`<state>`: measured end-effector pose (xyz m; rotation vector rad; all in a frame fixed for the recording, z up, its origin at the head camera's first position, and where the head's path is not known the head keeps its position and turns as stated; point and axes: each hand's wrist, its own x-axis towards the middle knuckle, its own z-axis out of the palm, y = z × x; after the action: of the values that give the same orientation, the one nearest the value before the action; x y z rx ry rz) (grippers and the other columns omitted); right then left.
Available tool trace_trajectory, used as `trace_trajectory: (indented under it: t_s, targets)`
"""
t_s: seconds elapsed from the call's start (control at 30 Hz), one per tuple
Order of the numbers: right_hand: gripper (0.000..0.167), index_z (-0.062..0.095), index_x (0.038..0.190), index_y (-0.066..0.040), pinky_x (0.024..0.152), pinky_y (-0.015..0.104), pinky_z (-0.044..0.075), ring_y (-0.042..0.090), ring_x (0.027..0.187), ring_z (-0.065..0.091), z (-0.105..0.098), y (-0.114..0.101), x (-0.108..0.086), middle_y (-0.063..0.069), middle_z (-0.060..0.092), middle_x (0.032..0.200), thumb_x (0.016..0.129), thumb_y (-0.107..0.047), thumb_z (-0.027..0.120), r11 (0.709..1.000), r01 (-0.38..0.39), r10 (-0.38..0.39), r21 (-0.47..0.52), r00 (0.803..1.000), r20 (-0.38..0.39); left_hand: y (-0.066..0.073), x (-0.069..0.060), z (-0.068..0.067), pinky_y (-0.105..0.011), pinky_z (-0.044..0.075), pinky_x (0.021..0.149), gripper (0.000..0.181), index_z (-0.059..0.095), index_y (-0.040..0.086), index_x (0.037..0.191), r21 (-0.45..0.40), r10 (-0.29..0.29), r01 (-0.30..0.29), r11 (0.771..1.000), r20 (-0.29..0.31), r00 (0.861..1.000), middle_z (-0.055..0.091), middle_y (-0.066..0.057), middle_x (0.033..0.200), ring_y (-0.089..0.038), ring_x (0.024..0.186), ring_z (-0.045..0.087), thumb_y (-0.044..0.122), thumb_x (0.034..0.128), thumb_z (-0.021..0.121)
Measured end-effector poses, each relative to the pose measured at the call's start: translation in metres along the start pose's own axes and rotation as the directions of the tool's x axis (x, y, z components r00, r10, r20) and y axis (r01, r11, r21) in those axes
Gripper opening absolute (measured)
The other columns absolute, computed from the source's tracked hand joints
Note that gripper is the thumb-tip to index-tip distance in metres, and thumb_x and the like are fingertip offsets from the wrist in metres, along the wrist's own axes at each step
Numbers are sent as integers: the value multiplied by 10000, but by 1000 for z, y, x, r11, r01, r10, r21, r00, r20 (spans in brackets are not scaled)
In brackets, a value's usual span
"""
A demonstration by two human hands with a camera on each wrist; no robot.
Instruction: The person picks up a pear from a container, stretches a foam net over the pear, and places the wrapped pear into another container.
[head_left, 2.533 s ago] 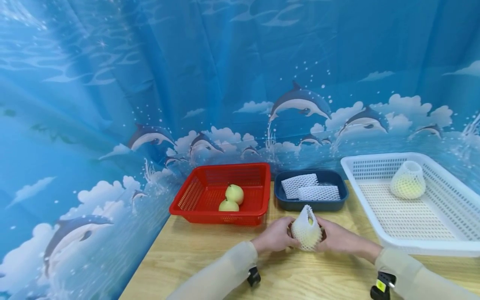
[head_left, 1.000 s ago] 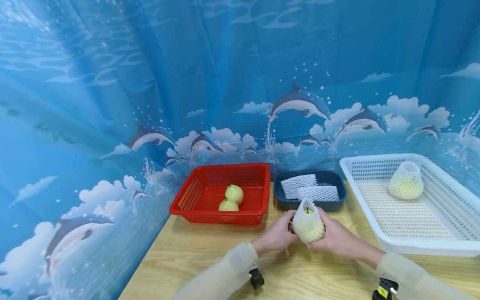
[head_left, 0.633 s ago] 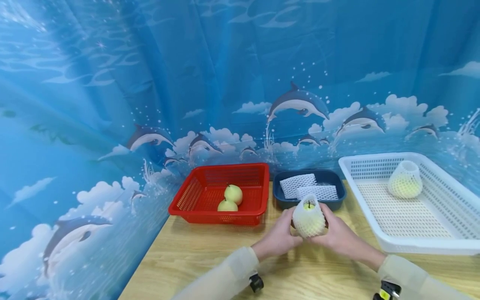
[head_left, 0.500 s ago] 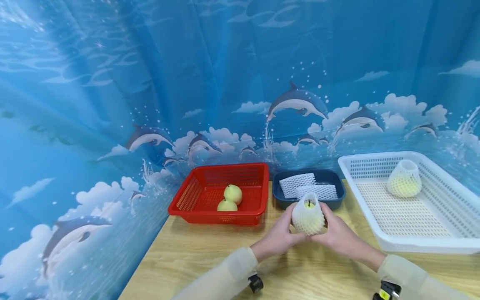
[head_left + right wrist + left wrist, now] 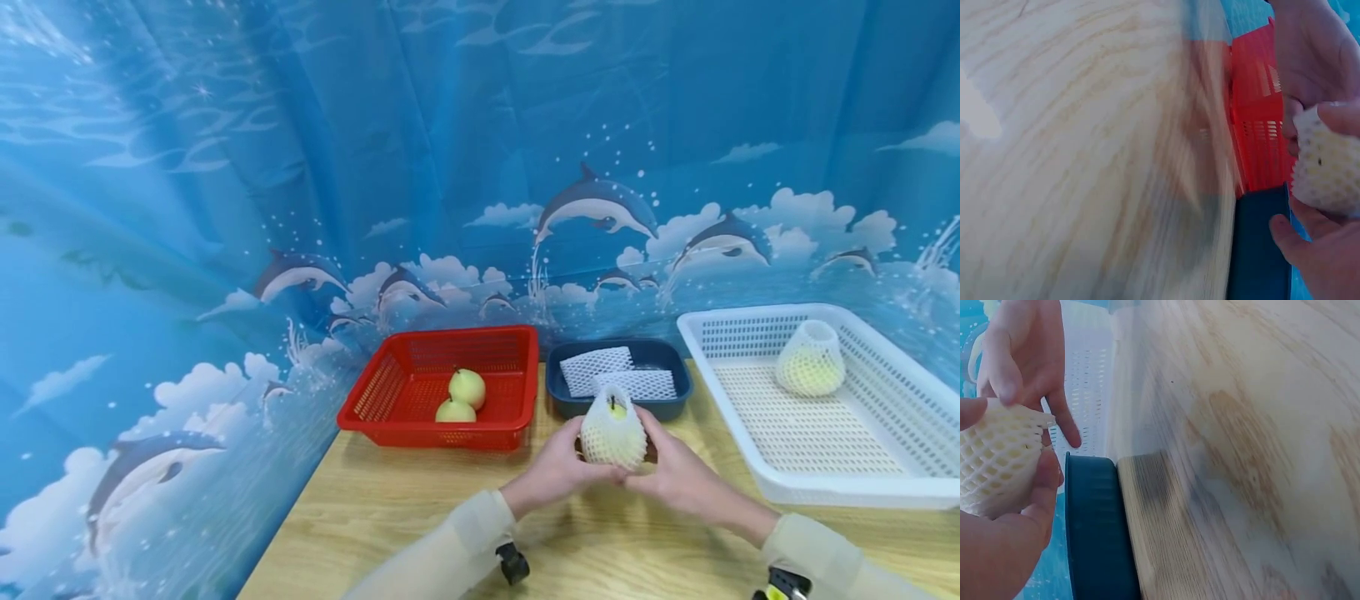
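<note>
Both hands hold a yellow-green pear in a white foam net sleeve [image 5: 613, 435] just above the table, in front of the blue tray. Its stem shows through the sleeve's open top. My left hand [image 5: 557, 468] grips the left side, and my right hand [image 5: 678, 468] grips the right. The thumbs come together low on the near side; the far fingers are mostly hidden in the head view. In the left wrist view the netted pear [image 5: 997, 456] sits between the left hand [image 5: 1007, 550] and the right hand [image 5: 1025, 356].
A red basket [image 5: 442, 435] with two bare pears [image 5: 468, 388] stands at the left. Two flat foam net sleeves [image 5: 637, 385] lie in the dark blue tray [image 5: 618, 410]. At the right, a white basket [image 5: 862, 492] holds another netted pear [image 5: 812, 367]. A dolphin-print curtain hangs behind.
Since the earliest frame, the netted pear has risen slightly and turned, so its stem now shows through a wider sleeve opening. The thumbs have moved together below it. The baskets stay put.
</note>
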<state>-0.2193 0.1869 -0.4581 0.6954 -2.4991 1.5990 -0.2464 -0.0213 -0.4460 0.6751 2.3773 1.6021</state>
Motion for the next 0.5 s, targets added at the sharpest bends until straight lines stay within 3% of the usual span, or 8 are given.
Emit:
trace_trajectory:
  t_s: [0.13, 0.2, 0.37, 0.5]
  targets:
    - [895, 160, 1575, 33, 915, 244, 542, -74, 1149, 537, -10, -4, -3, 340, 425, 1449, 907, -123, 735, 996, 14, -19, 84, 998, 65, 0, 0, -4, -206, 513, 853, 599, 582, 138, 1330, -35, -5, 6, 999, 16, 1000, 564, 76, 1140, -44, 1004, 570, 244, 798, 837]
    - [841, 122, 1575, 55, 908, 211, 524, -144, 1136, 496, -15, -7, -4, 377, 379, 1472, 958, -115, 668, 992, -10, -2, 127, 996, 89, 0, 0, -6, -215, 527, 858, 568, 565, 119, 1338, -110, -17, 23, 994, 51, 999, 581, 59, 1167, -60, 1022, 586, 197, 829, 806]
    - [794, 70, 1575, 67, 925, 186, 495, -108, 1154, 523, -20, -10, -3, 406, 322, 1497, 1002, -108, 591, 966, -72, 32, 247, 986, 163, -2, 0, -7, -273, 560, 882, 515, 499, 97, 1364, -295, -28, 72, 953, 152, 988, 607, -4, 1222, -135, 1098, 637, 120, 898, 718]
    - [761, 109, 1572, 63, 906, 232, 527, -17, 1124, 589, -19, -11, -4, 378, 416, 1435, 1004, -115, 583, 967, -82, 42, 240, 985, 168, -3, -1, -7, -295, 567, 867, 547, 425, 109, 1412, -351, -9, 71, 934, 175, 985, 577, -42, 1283, -166, 1108, 643, 99, 923, 671]
